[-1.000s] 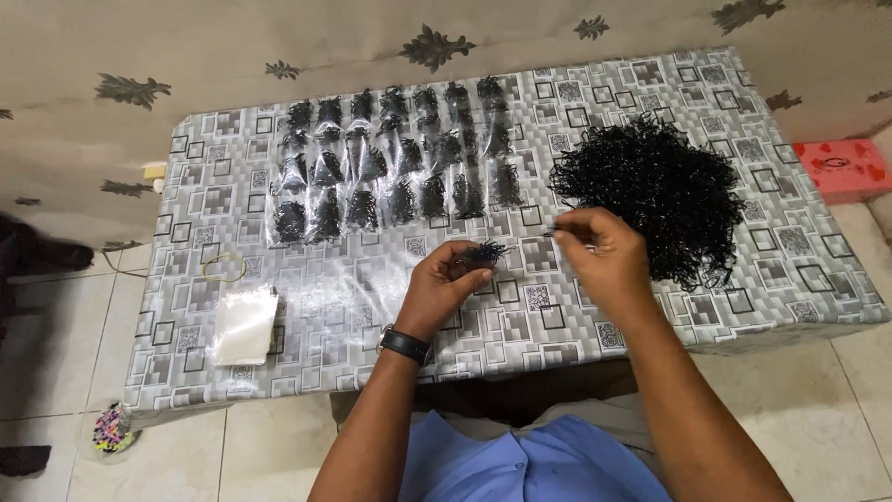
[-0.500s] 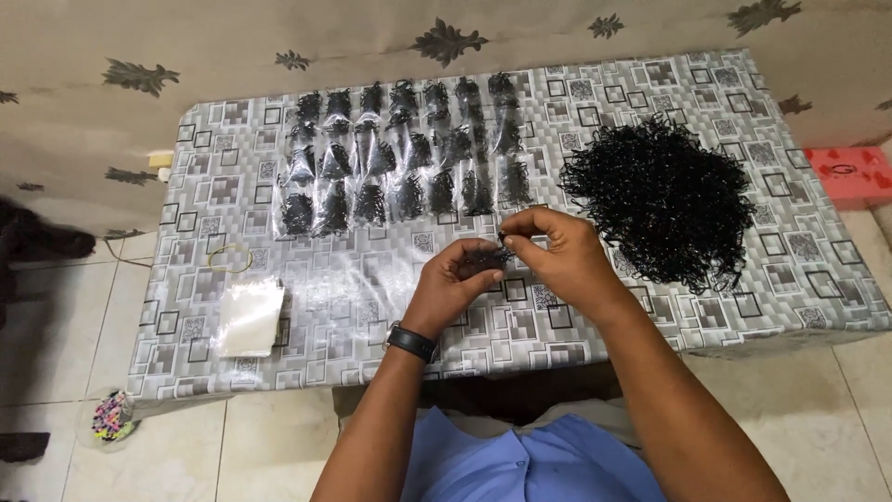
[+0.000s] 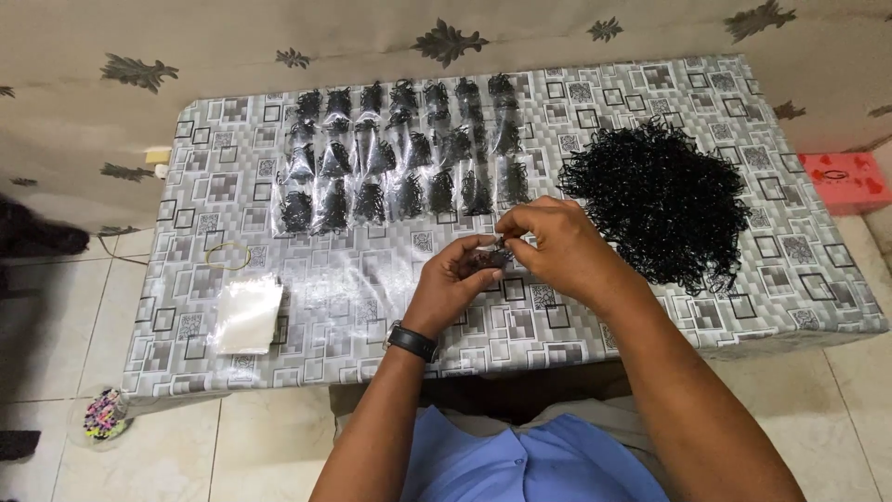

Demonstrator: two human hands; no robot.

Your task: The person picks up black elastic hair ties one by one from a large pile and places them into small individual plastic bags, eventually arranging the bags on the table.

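Note:
My left hand (image 3: 455, 279) cups a small clear bag (image 3: 485, 258) with black elastic bands in it, over the middle of the low table (image 3: 353, 316). My right hand (image 3: 557, 246) meets it from the right, fingertips pinching at the bag's top. A big loose heap of black bands (image 3: 662, 200) lies just right of my hands. Behind them, several filled little clear bags (image 3: 400, 158) lie in rows. A black watch is on my left wrist.
A stack of empty clear bags (image 3: 246, 314) and a loose rubber band (image 3: 229, 256) lie at the table's left. A red box (image 3: 846, 181) sits on the floor at right, a jar of coloured bits (image 3: 104, 416) at lower left. A curtain hangs behind.
My right hand came back from the black heap to my left hand, and both now meet at the small bag. The view has shifted slightly.

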